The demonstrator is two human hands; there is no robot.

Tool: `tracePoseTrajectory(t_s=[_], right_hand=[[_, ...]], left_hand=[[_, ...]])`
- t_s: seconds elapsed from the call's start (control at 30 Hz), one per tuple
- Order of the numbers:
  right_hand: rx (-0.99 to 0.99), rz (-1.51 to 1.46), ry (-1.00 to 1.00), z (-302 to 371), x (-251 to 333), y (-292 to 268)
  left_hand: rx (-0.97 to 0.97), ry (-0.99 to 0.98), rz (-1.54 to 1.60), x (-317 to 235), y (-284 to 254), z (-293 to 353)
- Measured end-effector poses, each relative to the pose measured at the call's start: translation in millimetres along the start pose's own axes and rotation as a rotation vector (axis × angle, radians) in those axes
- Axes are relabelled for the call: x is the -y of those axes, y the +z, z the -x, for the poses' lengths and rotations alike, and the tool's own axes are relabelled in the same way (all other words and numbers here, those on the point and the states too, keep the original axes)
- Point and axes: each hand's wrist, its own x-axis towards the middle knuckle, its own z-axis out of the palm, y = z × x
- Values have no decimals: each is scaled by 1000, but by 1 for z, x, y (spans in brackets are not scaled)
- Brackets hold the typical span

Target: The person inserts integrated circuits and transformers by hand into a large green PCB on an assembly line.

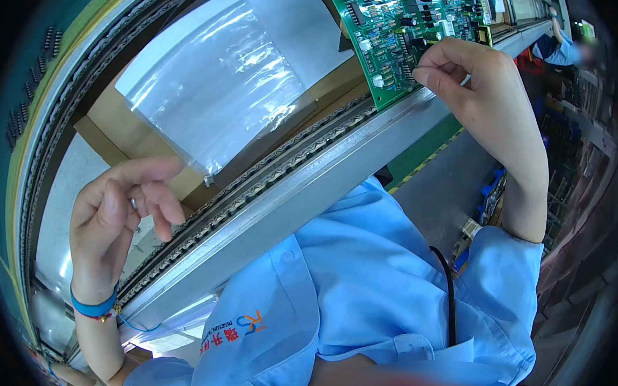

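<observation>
My right hand is raised at the upper right, its fingertips pinched on the near edge of a green circuit board crowded with small components. The board lies on the conveyor line. My left hand, with a blue wristband, hovers at the left over the line's chain rail. Its fingers are curled, and a small silvery part shows between thumb and fingers.
A clear plastic bag lies on a brown cardboard sheet on the line, with a small metal piece at its near edge. More boards follow at the top right. Another person in blue works far right. A green floor with yellow stripes lies below.
</observation>
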Motion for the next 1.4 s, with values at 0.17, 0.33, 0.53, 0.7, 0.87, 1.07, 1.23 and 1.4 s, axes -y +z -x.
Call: tracePoseTrajectory(t_s=[0.17, 0.33, 0.53, 0.7, 0.87, 1.07, 1.23, 1.4], right_hand=[[-24, 23, -4, -5, 5, 1], [-18, 23, 77, -4, 11, 1], [-31, -3, 167, -1, 17, 7], [-33, -81, 281, 2, 19, 10], [-97, -188, 290, 6, 14, 17], [-140, -273, 279, 11, 11, 20], [-134, -233, 268, 9, 12, 22], [-139, -119, 257, 7, 17, 20]], left_hand=[[-6, 24, -49, 6, -14, 14], [-22, 31, -38, 8, -21, 19], [0, 10, -28, 9, -23, 21], [1, -8, -20, 12, -21, 21], [-24, -19, -6, 14, -22, 22], [-32, -13, -33, 13, -22, 19], [-51, -17, -50, 12, -20, 20], [-58, -18, -47, 12, -19, 19]])
